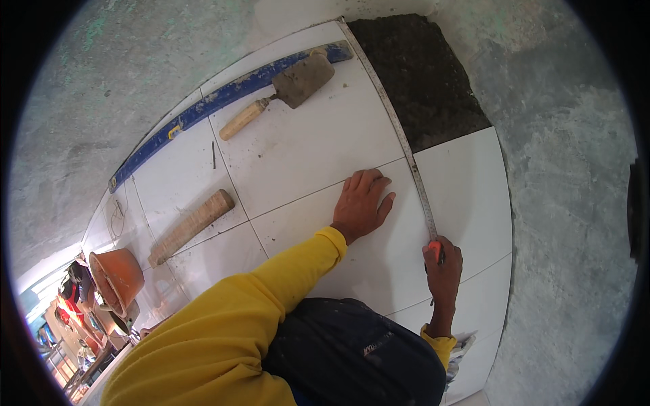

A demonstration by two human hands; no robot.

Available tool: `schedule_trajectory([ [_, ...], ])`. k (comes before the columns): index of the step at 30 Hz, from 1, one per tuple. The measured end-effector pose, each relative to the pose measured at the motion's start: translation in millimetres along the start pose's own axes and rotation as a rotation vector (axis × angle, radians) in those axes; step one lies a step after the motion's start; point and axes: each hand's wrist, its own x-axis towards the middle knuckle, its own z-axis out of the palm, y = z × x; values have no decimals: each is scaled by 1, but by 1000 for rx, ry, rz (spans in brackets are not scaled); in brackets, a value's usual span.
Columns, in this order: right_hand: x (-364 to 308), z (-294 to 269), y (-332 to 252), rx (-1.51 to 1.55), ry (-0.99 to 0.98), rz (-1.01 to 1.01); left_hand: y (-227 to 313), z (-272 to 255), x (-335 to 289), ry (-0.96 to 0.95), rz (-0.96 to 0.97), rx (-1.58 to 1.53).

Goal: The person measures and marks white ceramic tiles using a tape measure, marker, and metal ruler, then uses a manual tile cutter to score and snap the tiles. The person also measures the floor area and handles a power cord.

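My right hand (445, 274) is closed around an orange and black tape measure (435, 252). Its blade (389, 111) runs out over the white tiles (305, 142) to the wall at the far edge, passing along the left side of a dark bed of wet-looking mortar (423, 78). My left hand (361, 205) rests on a tile left of the blade, fingers spread and holding nothing. Beyond it lies a trowel (302, 80) with a wooden handle, its metal end overlapping a blue spirit level (230, 93).
A wooden stick or handle (193, 227) lies on the tiles at left, near a nail-like thin rod (214, 155) and a loop of wire (118, 218). An orange bucket (116, 281) stands tilted farther left. Grey plastered walls (569, 203) border the floor.
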Motion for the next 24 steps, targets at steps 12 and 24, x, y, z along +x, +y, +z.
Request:
schedule_trajectory([
  [12,1,-2,-3,29,-17,26,-2,2,-1,20,5,-12],
  [24,34,-32,26,379,-52,84,3,-4,2,-46,-3,20],
])
